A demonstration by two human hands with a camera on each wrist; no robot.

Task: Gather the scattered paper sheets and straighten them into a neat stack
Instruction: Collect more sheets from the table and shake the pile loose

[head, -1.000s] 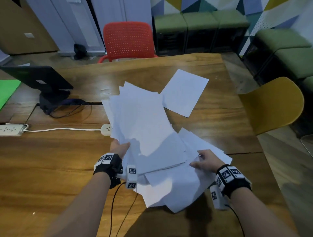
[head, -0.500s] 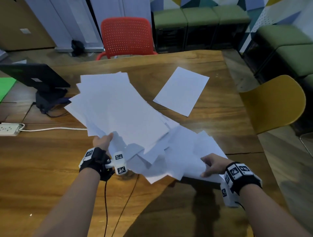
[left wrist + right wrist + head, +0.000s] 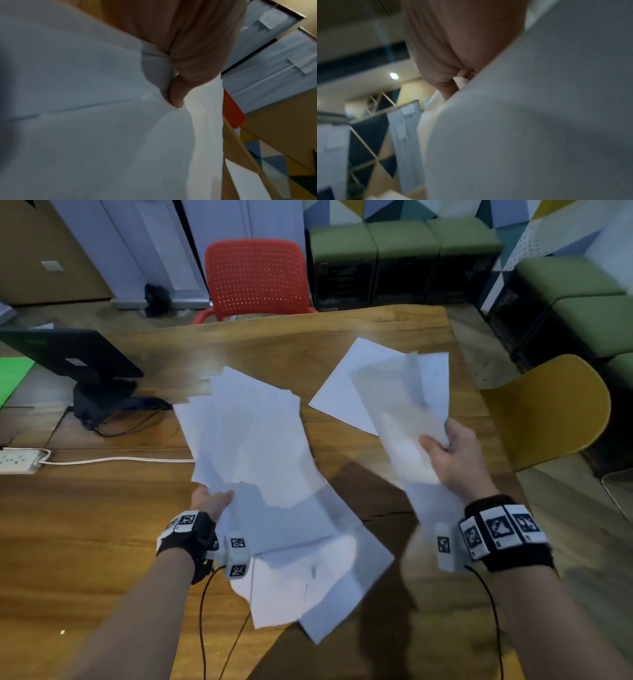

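1. Nearest the body, a loose fan of white paper sheets (image 3: pixel 274 474) hangs over the wooden table (image 3: pixel 85 542), corners splayed at different angles, the lowest sheets drooping toward the table's near edge.
2. The left hand (image 3: pixel 209 501) grips this fan at its left edge, thumb on top, the paper spreading up and to the right from the grip.
3. The left wrist view shows what the head view hides: the left fingers (image 3: pixel 176 93) curl under the sheets and pinch them, denting and creasing the paper.
4. To the right, the right hand (image 3: pixel 455 457) holds a second, smaller batch of sheets (image 3: pixel 407 419), lifted off the table and blurred; it is well apart from the left fan.
5. The right thumb and fingers are clamped on the batch's right edge, so the paper runs both above and below the hand.
6. The right wrist view shows a fingertip pressed against the grey underside of the paper, which fills most of that view.
7. Farther off, a single sheet (image 3: pixel 346 392) lies flat on the table, partly behind the right-hand batch.
8. Beyond the table stands a red chair (image 3: pixel 257 278).
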